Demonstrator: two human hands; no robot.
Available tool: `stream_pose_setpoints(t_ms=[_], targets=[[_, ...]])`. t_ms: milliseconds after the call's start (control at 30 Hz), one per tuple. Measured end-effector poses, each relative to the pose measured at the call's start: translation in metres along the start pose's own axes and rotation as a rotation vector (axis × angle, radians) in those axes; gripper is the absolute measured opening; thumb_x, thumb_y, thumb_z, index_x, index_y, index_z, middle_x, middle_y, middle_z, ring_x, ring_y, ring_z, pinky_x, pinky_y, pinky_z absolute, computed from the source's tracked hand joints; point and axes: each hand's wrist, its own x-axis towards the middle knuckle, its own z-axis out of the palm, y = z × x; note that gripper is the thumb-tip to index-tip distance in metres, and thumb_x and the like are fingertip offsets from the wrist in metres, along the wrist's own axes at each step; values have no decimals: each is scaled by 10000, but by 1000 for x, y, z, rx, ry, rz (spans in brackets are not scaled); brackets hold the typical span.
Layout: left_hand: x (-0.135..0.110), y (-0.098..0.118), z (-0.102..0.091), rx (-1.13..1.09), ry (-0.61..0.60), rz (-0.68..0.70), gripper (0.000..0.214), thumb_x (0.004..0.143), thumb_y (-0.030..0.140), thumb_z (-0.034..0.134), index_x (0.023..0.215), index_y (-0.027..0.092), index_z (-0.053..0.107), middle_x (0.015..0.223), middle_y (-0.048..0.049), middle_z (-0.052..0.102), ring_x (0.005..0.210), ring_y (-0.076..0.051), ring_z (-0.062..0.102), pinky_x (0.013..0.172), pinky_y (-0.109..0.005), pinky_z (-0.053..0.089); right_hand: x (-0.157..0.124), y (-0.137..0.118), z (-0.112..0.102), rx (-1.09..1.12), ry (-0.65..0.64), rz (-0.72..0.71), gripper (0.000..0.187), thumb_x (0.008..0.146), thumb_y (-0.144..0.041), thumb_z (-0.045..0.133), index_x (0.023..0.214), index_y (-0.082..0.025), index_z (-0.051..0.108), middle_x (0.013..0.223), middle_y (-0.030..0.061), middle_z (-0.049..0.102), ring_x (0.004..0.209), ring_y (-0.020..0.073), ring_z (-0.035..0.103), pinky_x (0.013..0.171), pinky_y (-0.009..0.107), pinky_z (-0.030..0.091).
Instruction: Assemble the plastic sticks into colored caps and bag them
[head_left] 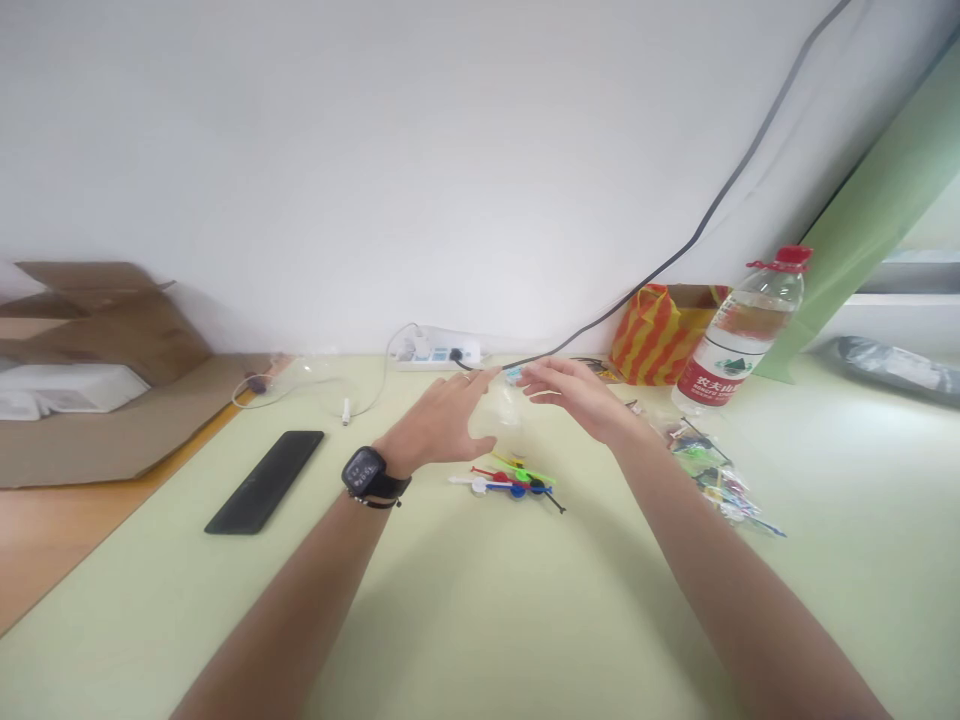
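Note:
My left hand [442,418] is over the table with its fingers stretched forward and thumb apart, holding nothing; a black watch [365,472] is on its wrist. Opposite it, my right hand [571,392] has its fingers slightly bent and apart. Between the fingertips of both hands is a small clear plastic thing [510,407] with a light-blue top. Whether the right fingertips touch that top, I cannot tell. Just below the hands, several thin coloured plastic strips with round heads [516,482] lie in a small pile: white, red, blue, green, yellow and black.
A black flat slab [265,482] lies at left, near a white cable [346,410]. Against the wall sits a power strip [469,350]. To the right are a water bottle [739,340], a red-yellow striped bag [651,335] and clear packets of coloured pieces [720,480]. Cardboard [112,440] is far left.

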Motion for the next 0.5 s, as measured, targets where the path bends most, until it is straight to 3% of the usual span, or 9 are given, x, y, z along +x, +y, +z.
stream_pose_setpoints(t_ms=[67, 167, 233, 367, 500], targets=[[-2, -8, -2, -74, -29, -41, 886, 826, 429, 689, 1581, 229, 273, 1350, -124, 582, 1221, -332, 559, 1013, -449, 434, 1, 6, 1, -79, 65, 59, 336, 854, -438, 767, 1118, -242, 696, 1188, 78, 715, 1075, 217, 668, 941, 357, 549], [-3, -16, -3, -192, -64, -67, 870, 833, 460, 690, 1583, 268, 294, 1320, -103, 596, 1158, -302, 596, 958, -415, 481, 2, 17, 7, -39, -81, 209, 617, 829, -403, 797, 1373, -261, 544, 1110, 85, 737, 996, 220, 704, 893, 382, 581], [-4, -19, -3, -248, -77, -66, 861, 831, 456, 695, 1580, 276, 309, 1328, -100, 594, 1132, -288, 605, 938, -407, 495, 3, 23, 10, 48, -154, 217, 711, 815, -336, 810, 1435, -244, 474, 978, 59, 751, 898, 201, 715, 869, 375, 588], [-4, -21, 0, -304, -90, -66, 879, 821, 436, 713, 1586, 278, 309, 1310, -101, 598, 1120, -281, 603, 939, -409, 502, 9, 30, 14, 118, -81, 149, 572, 758, -210, 834, 1280, -232, 604, 776, -20, 682, 701, 134, 659, 775, 299, 581], [-4, -25, 3, -306, -87, -87, 912, 823, 459, 715, 1605, 289, 276, 1282, -95, 604, 1137, -283, 593, 978, -421, 485, 12, 31, 16, 224, -70, 198, 334, 781, -253, 836, 1074, -207, 683, 805, -5, 667, 714, 127, 659, 803, 308, 591]])
